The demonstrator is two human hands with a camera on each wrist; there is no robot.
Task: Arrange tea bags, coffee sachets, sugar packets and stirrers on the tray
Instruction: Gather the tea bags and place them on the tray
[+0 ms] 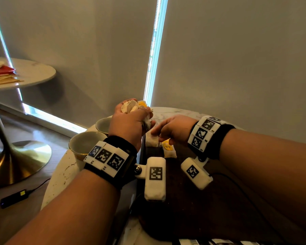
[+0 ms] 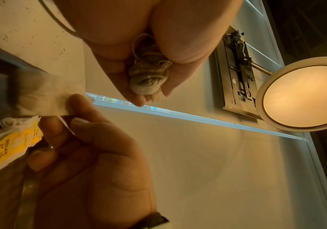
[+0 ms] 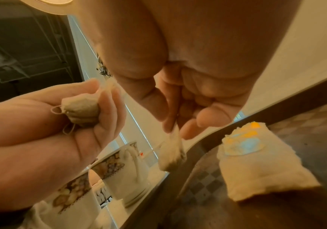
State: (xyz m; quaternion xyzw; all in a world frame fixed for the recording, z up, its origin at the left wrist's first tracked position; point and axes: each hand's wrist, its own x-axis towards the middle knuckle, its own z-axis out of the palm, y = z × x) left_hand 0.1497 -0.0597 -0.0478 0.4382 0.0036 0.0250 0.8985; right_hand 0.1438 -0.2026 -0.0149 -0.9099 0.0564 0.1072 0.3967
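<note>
I see my left hand (image 1: 129,121) at the centre of the head view, raised above the counter (image 1: 60,175), its grip closed tight around a crumpled bunch of tea bags (image 1: 131,106); paper and a yellow tag poke out above the fingers. In the left wrist view the bunch (image 2: 149,77) sits wedged in the fist at upper centre, with loops of string spilling out.

My right hand (image 1: 173,129) is just right of it and lower. Its grip is narrow, thumb and fingertips pinching the top edge of a single tea bag (image 1: 151,140), which hangs down over the far edge of the dark tray (image 1: 193,200). In the right wrist view this bag (image 3: 171,153) is blurred, and I cannot tell whether its lower end touches the tray. A second tea bag with a yellow tag (image 1: 168,150) lies flat on the tray just beside it, below my right fingers.

Two cups (image 1: 86,144) stand on the counter left of the tray, the farther one partly behind my left hand. The near edge of the tray is cut off at the bottom of the frame. On a round side table (image 1: 35,71) at upper left I make out wooden stirrers (image 1: 4,80) and a red packet (image 1: 1,70), cut off by the frame edge.
</note>
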